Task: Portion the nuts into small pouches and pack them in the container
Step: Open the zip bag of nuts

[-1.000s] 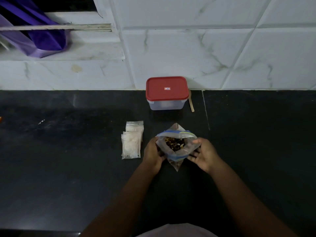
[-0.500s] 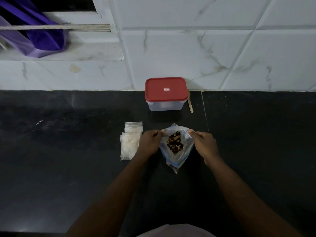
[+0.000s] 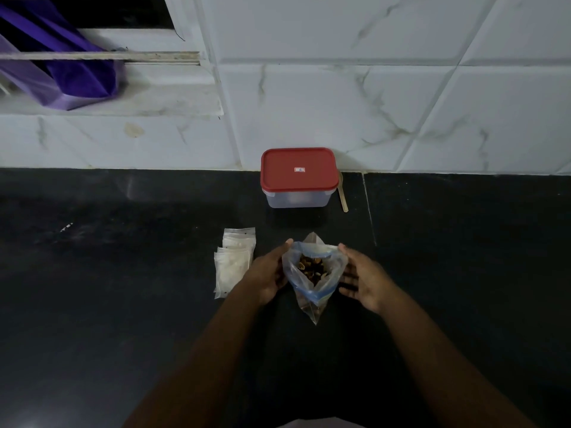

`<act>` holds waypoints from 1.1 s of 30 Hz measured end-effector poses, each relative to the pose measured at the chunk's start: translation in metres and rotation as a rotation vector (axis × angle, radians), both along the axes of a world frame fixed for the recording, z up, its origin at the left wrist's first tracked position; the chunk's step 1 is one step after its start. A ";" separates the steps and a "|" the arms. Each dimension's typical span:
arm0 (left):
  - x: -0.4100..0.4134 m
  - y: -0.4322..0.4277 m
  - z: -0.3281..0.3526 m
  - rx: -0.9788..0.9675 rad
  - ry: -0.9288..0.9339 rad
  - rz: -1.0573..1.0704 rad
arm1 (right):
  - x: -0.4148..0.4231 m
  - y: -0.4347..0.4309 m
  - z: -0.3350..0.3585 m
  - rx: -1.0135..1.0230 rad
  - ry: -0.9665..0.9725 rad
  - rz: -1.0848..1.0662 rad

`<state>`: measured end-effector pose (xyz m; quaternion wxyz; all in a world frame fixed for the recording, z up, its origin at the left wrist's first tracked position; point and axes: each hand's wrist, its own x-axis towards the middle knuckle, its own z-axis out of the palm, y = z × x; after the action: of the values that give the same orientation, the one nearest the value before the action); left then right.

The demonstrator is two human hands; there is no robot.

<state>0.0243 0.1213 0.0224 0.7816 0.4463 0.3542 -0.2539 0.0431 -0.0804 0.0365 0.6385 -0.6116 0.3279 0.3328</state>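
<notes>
We are barely starting: our left hand [image 3: 268,273] is cupping the open nut bag [image 3: 313,274] on the counter [image 3: 123,304], grip unclear. Our right hand [image 3: 362,277] is hovering slack-fingered beside it. The pouches [image 3: 234,264] are lying seemingly unfilled to its left, and the red-lidded container [image 3: 299,177] is sitting closed behind it. The black counter is lying in dim light under white marbled tiles [image 3: 401,103].

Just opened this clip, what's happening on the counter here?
A person has an open zip bag of nuts standing on the black counter between both hands. The left hand rests against its side; the right hand is beside it, fingers spread. A stack of small pouches lies to its left. The red-lidded container by the wall is closed. Nothing looks packed yet.
</notes>
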 end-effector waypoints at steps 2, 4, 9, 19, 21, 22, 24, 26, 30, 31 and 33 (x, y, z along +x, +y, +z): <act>-0.005 0.007 -0.003 0.151 -0.001 -0.064 | -0.004 -0.003 0.002 -0.110 -0.058 0.078; -0.012 0.014 -0.005 0.207 -0.001 -0.114 | -0.009 -0.006 0.003 -0.215 -0.120 0.135; -0.026 0.021 -0.005 0.154 -0.003 -0.133 | -0.017 -0.008 0.002 -0.114 -0.101 0.079; -0.040 0.022 -0.015 -0.329 0.075 0.134 | -0.020 -0.016 0.001 0.342 0.219 -0.372; -0.041 0.018 -0.015 -0.387 0.059 0.211 | -0.020 -0.019 0.001 0.389 0.247 -0.468; -0.042 0.016 -0.014 -0.395 0.053 0.245 | -0.020 -0.018 0.001 0.408 0.255 -0.507; -0.041 0.008 -0.011 -0.399 0.046 0.307 | -0.020 -0.015 0.001 0.431 0.241 -0.552; -0.040 0.000 -0.010 -0.415 0.053 0.353 | -0.020 -0.011 0.000 0.454 0.210 -0.579; -0.039 -0.014 -0.015 -0.426 0.048 0.403 | -0.022 -0.002 0.002 0.580 0.162 -0.561; -0.040 -0.017 -0.017 -0.411 0.039 0.394 | -0.023 0.000 0.001 0.566 0.120 -0.493; -0.040 -0.021 -0.018 -0.344 -0.015 0.317 | -0.025 0.003 0.000 0.462 0.013 -0.311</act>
<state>-0.0161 0.1007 0.0047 0.8789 0.2471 0.3654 -0.1814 0.0185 -0.0776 0.0368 0.8024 -0.3897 0.3375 0.3007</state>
